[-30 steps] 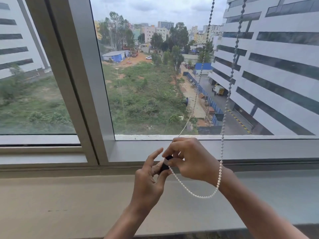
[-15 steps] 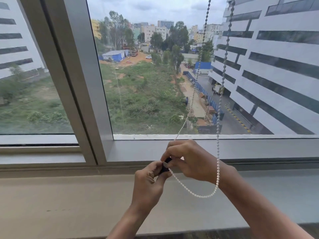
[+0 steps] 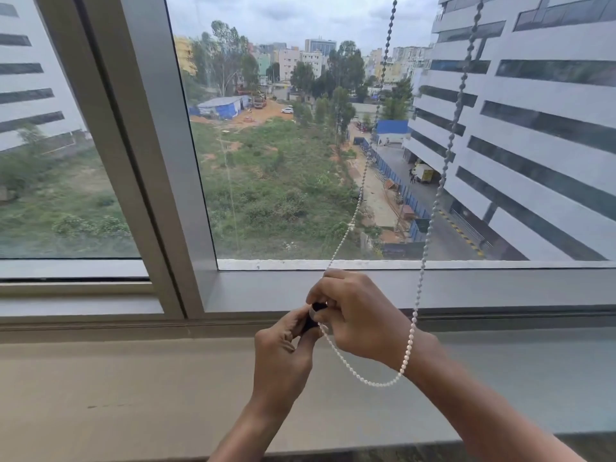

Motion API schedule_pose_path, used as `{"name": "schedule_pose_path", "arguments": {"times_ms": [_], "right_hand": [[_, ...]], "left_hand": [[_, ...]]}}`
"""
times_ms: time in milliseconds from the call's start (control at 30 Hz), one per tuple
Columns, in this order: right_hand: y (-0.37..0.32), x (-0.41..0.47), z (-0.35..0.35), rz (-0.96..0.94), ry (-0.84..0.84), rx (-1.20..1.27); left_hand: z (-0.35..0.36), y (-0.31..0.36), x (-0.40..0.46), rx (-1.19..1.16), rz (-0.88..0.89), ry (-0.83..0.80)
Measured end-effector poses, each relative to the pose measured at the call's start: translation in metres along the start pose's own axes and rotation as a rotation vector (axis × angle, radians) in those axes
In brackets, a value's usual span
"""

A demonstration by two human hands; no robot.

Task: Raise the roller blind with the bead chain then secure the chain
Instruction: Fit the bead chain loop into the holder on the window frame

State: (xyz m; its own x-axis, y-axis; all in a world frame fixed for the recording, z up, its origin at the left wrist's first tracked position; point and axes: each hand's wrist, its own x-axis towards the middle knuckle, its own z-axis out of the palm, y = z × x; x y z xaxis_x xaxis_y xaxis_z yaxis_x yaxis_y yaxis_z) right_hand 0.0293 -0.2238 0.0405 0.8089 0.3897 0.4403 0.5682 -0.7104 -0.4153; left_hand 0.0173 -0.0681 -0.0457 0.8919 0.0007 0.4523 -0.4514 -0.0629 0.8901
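A white bead chain hangs in two strands from above the window, and its loop sags below my right wrist. My right hand pinches the left strand together with a small black clip. My left hand grips the lower part of that clip from below, fingers curled round it. Both hands meet just in front of the lower window frame. The roller blind itself is out of view above.
A grey window frame with a slanted upright post divides two panes. A wide beige sill runs below my hands. Buildings and a green lot lie outside the glass.
My left fingers have closed from spread to curled round the black clip. The chain loop has swung slightly. My right hand has stayed in place.
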Motion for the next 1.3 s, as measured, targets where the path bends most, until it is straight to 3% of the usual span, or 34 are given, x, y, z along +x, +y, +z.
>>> {"name": "schedule_pose_path", "arguments": {"times_ms": [167,333,600,833,1300], "right_hand": [[0.002,-0.003,0.014,0.068,0.100,0.014],[0.015,-0.008,0.021,0.119,0.125,0.146],[0.031,-0.032,0.055,0.599,0.348,0.800],[0.047,-0.054,0.082,0.720,0.301,0.842],[0.069,-0.069,0.117,0.795,0.287,0.667]], "left_hand": [[0.000,-0.001,-0.001,-0.018,0.015,0.010],[-0.003,-0.015,0.003,-0.155,-0.080,-0.053],[-0.001,-0.042,0.003,-0.234,-0.210,-0.111],[0.009,-0.067,-0.001,-0.243,-0.288,-0.155],[0.025,-0.112,-0.005,-0.149,-0.399,-0.204]]}}
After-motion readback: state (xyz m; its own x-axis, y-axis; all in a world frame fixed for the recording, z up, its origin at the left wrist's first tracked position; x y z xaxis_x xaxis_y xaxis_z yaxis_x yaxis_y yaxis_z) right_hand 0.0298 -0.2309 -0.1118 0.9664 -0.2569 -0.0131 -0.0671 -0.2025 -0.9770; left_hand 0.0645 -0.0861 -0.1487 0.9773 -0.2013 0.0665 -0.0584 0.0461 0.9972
